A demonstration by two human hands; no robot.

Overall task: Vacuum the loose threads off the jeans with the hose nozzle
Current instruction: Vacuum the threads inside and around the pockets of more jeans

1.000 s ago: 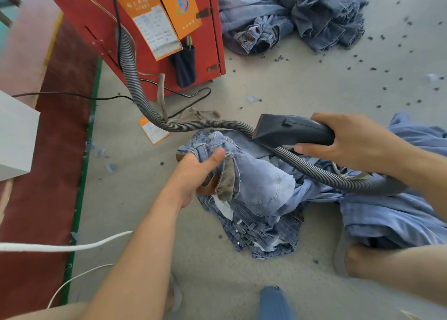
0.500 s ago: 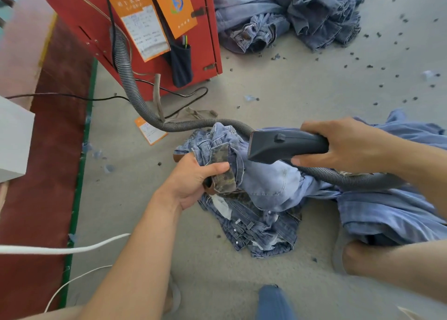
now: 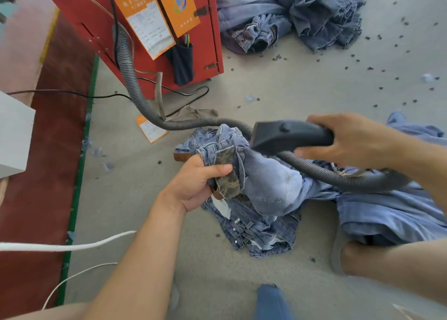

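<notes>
Fingers of the left hand bunch the jeans' waistband tight. Right hand wraps the black hose nozzle, its mouth touching the denim.

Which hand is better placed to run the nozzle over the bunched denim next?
Right. The right hand already grips the nozzle, its mouth at the jeans. The left hand grips the waistband, holding it up.

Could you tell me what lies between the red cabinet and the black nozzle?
In the head view, the grey ribbed hose runs from the red metal cabinet to behind the black plastic nozzle.
</notes>
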